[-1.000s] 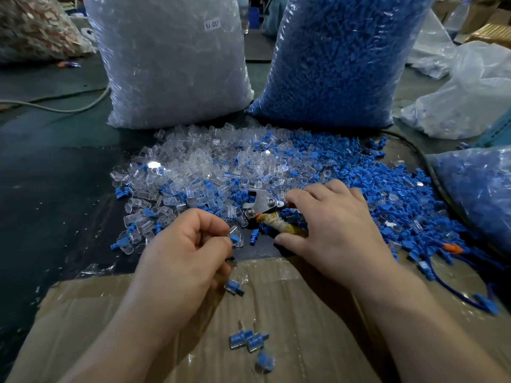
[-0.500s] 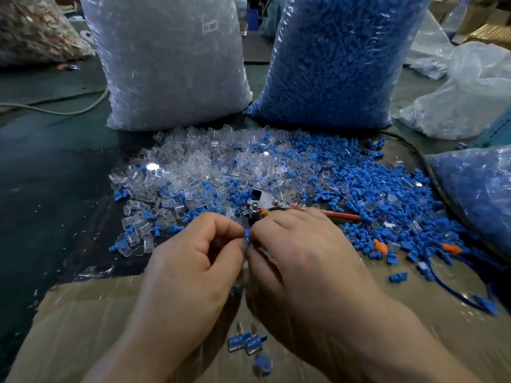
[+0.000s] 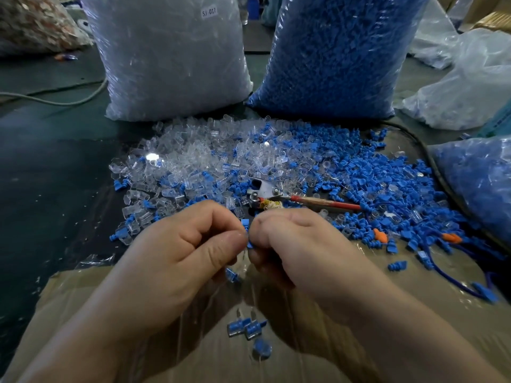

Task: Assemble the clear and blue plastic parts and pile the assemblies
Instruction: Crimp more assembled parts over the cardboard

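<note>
Head view: left hand (image 3: 179,252) and right hand (image 3: 304,244), fingers curled, pinch a blue part (image 3: 245,224) between them, mating in hand; next likely a firm push, then near pile (image 3: 246,328).

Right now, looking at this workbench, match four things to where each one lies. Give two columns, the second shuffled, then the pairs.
1 bag of clear parts
2 bag of blue parts
3 red-handled tool
4 finished assemblies

A on the cardboard, nearest the camera
B back right
C on the loose parts, mid-table
D back left

Pairs: 1-D, 2-B, 3-C, 4-A
</note>
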A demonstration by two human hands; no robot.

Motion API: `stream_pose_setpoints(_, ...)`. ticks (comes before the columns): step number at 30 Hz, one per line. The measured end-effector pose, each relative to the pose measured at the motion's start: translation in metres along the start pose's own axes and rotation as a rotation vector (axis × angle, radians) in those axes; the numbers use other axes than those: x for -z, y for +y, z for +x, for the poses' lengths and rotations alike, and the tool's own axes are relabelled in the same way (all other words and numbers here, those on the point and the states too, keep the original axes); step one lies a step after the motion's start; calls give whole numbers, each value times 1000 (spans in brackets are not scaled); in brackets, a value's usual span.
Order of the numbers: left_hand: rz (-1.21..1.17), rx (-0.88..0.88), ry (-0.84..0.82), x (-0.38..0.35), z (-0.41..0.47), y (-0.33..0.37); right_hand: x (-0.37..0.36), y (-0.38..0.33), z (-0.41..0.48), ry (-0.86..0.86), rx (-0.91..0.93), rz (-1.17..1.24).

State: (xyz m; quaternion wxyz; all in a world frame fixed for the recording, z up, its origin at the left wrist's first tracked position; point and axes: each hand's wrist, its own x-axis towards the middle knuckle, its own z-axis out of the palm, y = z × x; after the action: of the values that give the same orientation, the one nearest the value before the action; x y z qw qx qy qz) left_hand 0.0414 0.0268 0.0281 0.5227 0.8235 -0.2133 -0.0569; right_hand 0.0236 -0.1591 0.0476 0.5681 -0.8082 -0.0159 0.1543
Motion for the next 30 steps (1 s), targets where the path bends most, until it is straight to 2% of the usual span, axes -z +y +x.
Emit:
stream_pose_setpoints(1, 61, -6, -15, 3, 0, -1, 2, 2, 1, -15, -1, -111)
stream_pose_setpoints(3, 183, 10, -38, 6, 1, -1, 2, 5, 2, 65, 96, -457)
stream_pose_setpoints(5, 272, 74, -105, 6, 3, -1, -1, 5, 1, 77, 186, -639)
stream_pose_setpoints(8, 362, 93, -198, 2, 1, 0, -6, 1, -1, -80, 193, -761)
stream_pose_setpoints(13, 352, 56, -323, -4, 2, 5, 4, -6, -6, -222, 115, -848)
stream_pose_setpoints(17, 296, 123, -383, 1, -1, 11, 12, -5, -5, -292, 108, -912)
stream_pose_setpoints(19, 339, 169, -292, 4, 0, 10, 13, -2, -3, -241, 111, -911)
stream_pose_setpoints(21, 530, 193, -73, 7, 3, 0, 12, 4, 2, -99, 115, -873)
stream_pose_setpoints(23, 607, 229, 155, 8, 9, -9, 8, 11, 10, 69, 162, -860)
stream_pose_setpoints(24, 636, 237, 204, 7, 11, -12, 5, 14, 15, 125, 203, -877)
stream_pose_setpoints(27, 754, 251, 135, -2, 14, -15, -8, 23, 27, 185, 297, -999)
stream_pose_setpoints(30, 790, 233, 92, -8, 17, -16, -15, 26, 37, 226, 315, -1078)
